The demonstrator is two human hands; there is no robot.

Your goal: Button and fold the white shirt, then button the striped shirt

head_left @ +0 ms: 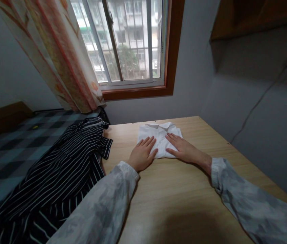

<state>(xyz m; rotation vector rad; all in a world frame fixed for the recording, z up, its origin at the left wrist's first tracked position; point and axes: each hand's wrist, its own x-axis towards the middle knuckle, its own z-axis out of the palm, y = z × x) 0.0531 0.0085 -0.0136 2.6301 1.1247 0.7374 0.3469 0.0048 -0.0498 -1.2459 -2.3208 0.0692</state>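
Observation:
A white collared shirt [158, 133], folded into a small rectangle, lies on the far part of a light wooden table [184, 196], its collar pointing toward the window. My left hand [142, 154] rests flat on the shirt's near left corner with the fingers spread. My right hand [181, 146] lies flat on its near right side, fingers extended. Neither hand grips anything. Both arms wear pale grey patterned sleeves.
A black garment with white stripes [57, 179] is draped over the table's left edge. Beyond it lies a bed with a grey checked cover [11, 149]. A flowered curtain [57, 51] hangs beside a barred window [128, 40]. Grey walls close in behind and to the right.

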